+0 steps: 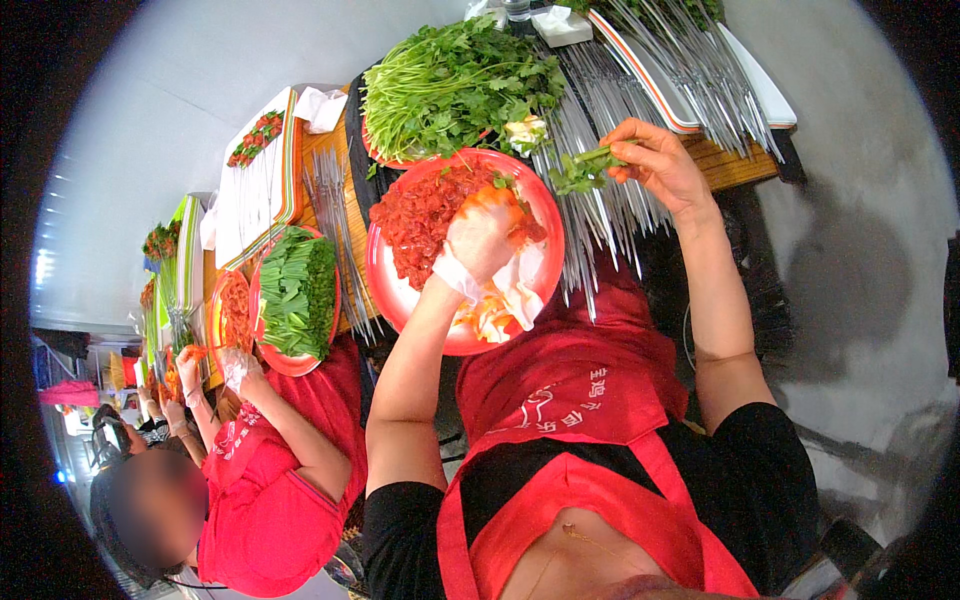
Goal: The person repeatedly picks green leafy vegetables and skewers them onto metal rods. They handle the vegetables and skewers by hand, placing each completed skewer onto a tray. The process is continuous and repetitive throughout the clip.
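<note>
My left hand [487, 229], in a thin clear glove, reaches into a red-rimmed round dish [553, 240]. Its fingers rest among red marinated raw meat pieces [424, 217] and are partly hidden, so their grip is unclear. Crumpled, stained white tissues [517, 296] lie at the dish's near side. To the right, my right hand [660, 161] pinches a small cilantro sprig [581, 171] by its stems, leaves pointing left, above a spread of metal skewers [600, 202]. Its fingertips are stained orange. Behind the dish, a large heap of cilantro [457, 82] fills another red container.
More skewers [697, 75] lie across white trays [765, 82] at the far right. A tissue pack [561, 26] sits at the back. Leftward are a white tray [259, 187] holding filled skewers [257, 139], a dish of cut greens [296, 292] and a co-worker in red [277, 510].
</note>
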The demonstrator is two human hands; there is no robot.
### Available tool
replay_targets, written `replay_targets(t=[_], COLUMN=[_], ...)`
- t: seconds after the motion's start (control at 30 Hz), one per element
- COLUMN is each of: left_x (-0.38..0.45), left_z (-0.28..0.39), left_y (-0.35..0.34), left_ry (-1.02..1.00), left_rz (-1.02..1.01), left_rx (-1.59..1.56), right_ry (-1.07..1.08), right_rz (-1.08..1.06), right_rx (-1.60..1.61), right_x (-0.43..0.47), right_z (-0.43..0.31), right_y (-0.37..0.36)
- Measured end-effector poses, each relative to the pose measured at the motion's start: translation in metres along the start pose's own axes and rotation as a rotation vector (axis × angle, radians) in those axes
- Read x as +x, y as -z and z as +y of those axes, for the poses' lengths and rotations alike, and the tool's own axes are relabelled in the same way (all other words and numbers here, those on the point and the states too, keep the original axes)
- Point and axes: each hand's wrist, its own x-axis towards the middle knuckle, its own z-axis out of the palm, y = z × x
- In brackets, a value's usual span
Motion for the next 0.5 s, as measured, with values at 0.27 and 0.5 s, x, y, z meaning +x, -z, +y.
replay_targets(t=[0.27, 0.5], left_x=[-0.001, 0.006], left_z=[0.007, 0.010], left_y=[-0.024, -0.009], left_ry=[-0.356, 0.007], left_rz=[0.184, -0.123], left_rx=[0.547, 0.081], right_ry=[-0.022, -0.032], right_rz=[-0.036, -0.032], right_rx=[0.020, 0.051], right_x=[-0.002, -0.003], right_z=[0.009, 0.012], right_y=[-0.005, -0.004])
